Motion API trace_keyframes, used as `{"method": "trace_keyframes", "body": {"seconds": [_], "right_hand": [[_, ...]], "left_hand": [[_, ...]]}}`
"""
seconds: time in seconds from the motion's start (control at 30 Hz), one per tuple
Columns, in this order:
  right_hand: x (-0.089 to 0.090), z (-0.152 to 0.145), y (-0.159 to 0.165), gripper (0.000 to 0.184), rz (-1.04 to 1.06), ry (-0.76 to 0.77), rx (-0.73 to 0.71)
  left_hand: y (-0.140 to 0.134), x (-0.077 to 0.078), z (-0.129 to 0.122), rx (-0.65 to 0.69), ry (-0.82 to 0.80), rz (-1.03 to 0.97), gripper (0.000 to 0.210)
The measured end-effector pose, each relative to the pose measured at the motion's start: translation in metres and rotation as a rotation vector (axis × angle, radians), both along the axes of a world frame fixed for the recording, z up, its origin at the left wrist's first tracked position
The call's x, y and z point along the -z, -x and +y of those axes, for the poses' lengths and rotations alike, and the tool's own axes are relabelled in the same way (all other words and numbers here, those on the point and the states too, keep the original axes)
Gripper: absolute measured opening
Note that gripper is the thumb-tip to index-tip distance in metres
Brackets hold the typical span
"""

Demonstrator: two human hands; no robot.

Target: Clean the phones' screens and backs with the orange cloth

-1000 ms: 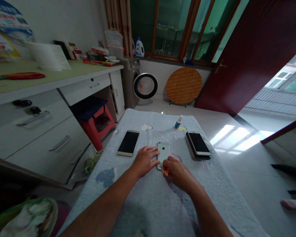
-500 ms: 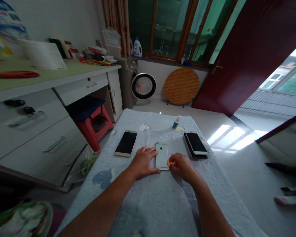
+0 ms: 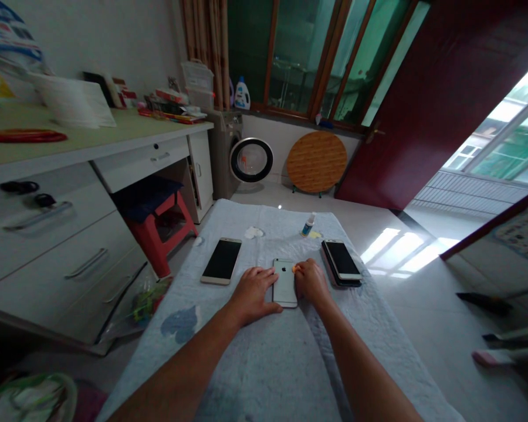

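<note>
A silver smartphone (image 3: 285, 287) lies back up on the cloth-covered table, its apple logo showing. My left hand (image 3: 254, 296) steadies it, fingertips on its left edge and thumb by its lower left corner. In my right hand (image 3: 311, 281) is a small orange cloth-like piece (image 3: 296, 268), pinched against the phone's upper right edge; most of that piece is hidden by the fingers. To the left lies a gold-framed smartphone (image 3: 222, 262), dark screen up. On the right, a white-framed smartphone (image 3: 342, 259) rests on another dark device or case.
A small spray bottle (image 3: 308, 225) stands toward the table's far edge. Left of the table are a red stool (image 3: 158, 240) and a drawer desk (image 3: 70, 234). Beyond it, a washing machine (image 3: 226, 152) has its door open, and a round wooden board (image 3: 317, 161) leans on the wall.
My right hand has slid the orange piece upward along the phone's right edge, from low down to near the top. My left hand stays at the phone. The camera view has shifted slightly.
</note>
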State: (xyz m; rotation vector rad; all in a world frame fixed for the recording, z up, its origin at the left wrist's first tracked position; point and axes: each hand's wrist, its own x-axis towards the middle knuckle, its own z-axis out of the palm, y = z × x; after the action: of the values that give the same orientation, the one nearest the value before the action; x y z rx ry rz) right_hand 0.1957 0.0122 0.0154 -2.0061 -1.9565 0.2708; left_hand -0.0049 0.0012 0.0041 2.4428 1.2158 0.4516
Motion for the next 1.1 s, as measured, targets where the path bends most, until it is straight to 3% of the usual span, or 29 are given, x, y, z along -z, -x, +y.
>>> {"method": "trace_keyframes", "body": {"seconds": [0.3,0.43,0.83,0.97,1.1], "right_hand": [[-0.004,0.035,0.001,0.023,0.053,0.042,0.054],[-0.005,0.02,0.001,0.026,0.089,0.087,0.054],[-0.008,-0.069,-0.004,0.03,0.413,0.232,-0.014],[-0.013,-0.07,-0.001,0.027,0.298,0.224,-0.008],[-0.014,-0.047,0.001,0.023,0.149,0.15,0.009]], "left_hand": [[0.0,-0.002,-0.001,0.002,-0.01,0.014,0.079],[-0.001,0.0,-0.002,-0.02,-0.016,0.023,0.079],[-0.004,0.002,-0.003,-0.039,-0.038,0.019,0.075],[-0.005,0.0,-0.004,-0.044,-0.026,0.027,0.074],[-0.005,0.0,-0.004,-0.04,-0.022,0.031,0.074]]}}
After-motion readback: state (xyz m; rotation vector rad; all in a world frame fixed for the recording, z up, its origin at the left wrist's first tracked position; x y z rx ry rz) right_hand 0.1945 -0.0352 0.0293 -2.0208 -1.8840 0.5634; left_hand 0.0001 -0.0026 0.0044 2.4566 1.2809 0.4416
